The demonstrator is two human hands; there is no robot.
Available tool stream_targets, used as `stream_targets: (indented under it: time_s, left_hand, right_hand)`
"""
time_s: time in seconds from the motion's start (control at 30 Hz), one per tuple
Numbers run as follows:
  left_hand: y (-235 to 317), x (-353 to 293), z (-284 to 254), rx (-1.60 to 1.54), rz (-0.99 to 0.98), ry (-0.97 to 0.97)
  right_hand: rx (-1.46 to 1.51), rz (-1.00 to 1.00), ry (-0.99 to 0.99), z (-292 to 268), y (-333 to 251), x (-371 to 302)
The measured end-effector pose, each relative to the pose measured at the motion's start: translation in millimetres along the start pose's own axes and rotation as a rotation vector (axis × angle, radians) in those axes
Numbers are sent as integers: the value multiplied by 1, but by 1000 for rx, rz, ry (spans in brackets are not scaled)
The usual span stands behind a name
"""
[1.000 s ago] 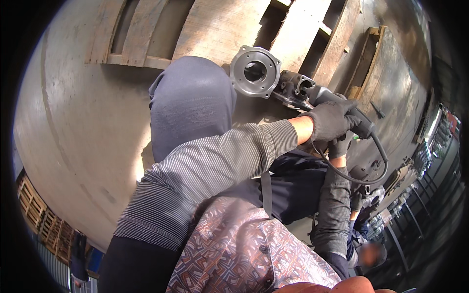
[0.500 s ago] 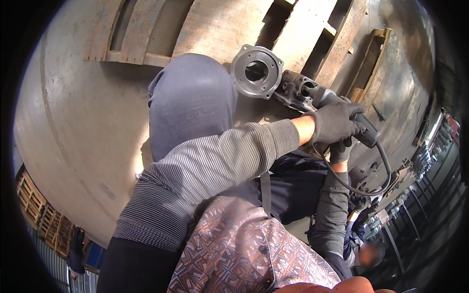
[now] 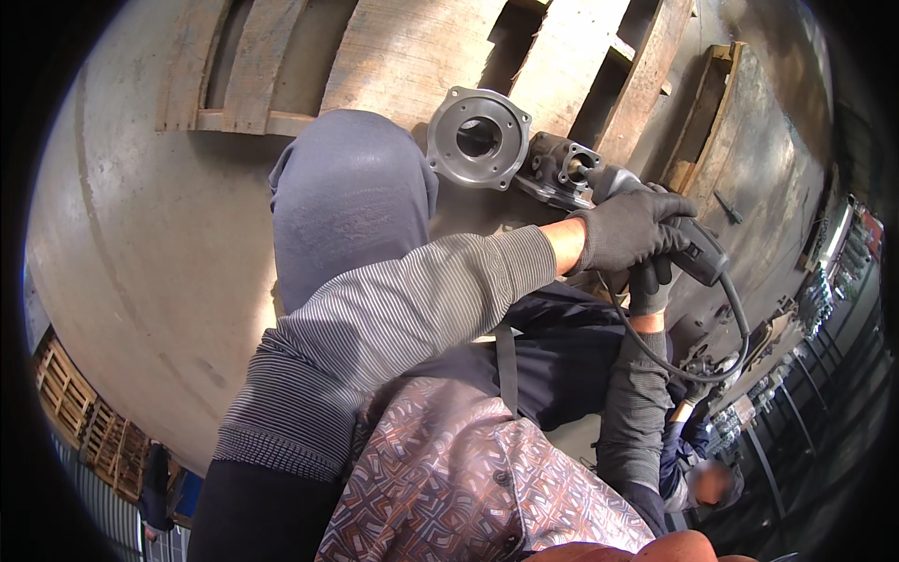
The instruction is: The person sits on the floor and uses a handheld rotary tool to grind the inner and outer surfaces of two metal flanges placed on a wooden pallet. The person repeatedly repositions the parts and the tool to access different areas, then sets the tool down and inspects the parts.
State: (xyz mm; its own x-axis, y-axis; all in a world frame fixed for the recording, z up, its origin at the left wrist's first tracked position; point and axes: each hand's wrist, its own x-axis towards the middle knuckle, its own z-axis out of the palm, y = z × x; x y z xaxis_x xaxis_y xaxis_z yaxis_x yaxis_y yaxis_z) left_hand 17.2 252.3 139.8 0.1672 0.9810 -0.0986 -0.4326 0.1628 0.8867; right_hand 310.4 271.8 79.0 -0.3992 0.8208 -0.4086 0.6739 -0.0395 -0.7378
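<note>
My gloved left hand (image 3: 629, 231) is wrapped over a corded straight grinder (image 3: 702, 251) from above. Below it, my gloved right hand (image 3: 649, 288) grips the same tool, its palm mostly hidden. The grinder's narrow nose points up and left. Its tip sits at the round opening of a dark metal casting (image 3: 554, 161); how far in it reaches I cannot tell. Left of the casting, near my knee, is a round grey metal flange (image 3: 496, 167) with corner lugs and a dark centre hole.
A wooden pallet (image 3: 412, 61) lies beyond the metal parts, with another wooden piece (image 3: 740, 112) to its right. The grinder's cord (image 3: 746, 323) loops down on the right. A slim dark object (image 3: 728, 207) lies on the floor. Another person (image 3: 693, 468) is at lower right.
The metal parts and pallet sit slightly further left in the picture, as the view has shifted a little. Both hands keep their hold on the grinder, its tip still at the casting's opening.
</note>
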Motion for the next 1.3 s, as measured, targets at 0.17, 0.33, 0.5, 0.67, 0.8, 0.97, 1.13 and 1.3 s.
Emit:
stream_targets:
  time_s: [0.17,0.33,0.5,0.67,0.8,0.97,1.13,1.3]
  left_hand:
    - [2,-1,4,-32,26,39]
    - [4,-2,6,0,43,66]
    - [5,-4,5,-43,14,53]
    - [9,-5,4,-113,7,47]
    - [12,-7,4,-123,-3,40]
    - [11,-7,4,-31,46,72]
    - [9,-6,5,-98,26,55]
    - [9,-6,4,-103,13,61]
  right_hand:
    - [605,131,85,5,-7,-2]
    - [242,-9,81,7,-25,-2]
    - [204,12,127,9,-51,2]
    - [456,19,110,12,-60,8]
    - [793,80,128,6,-49,7]
    - [308,10,86,2,-35,-2]
    - [145,-35,105,3,-37,1]
    - [132,-102,125,-4,-20,1]
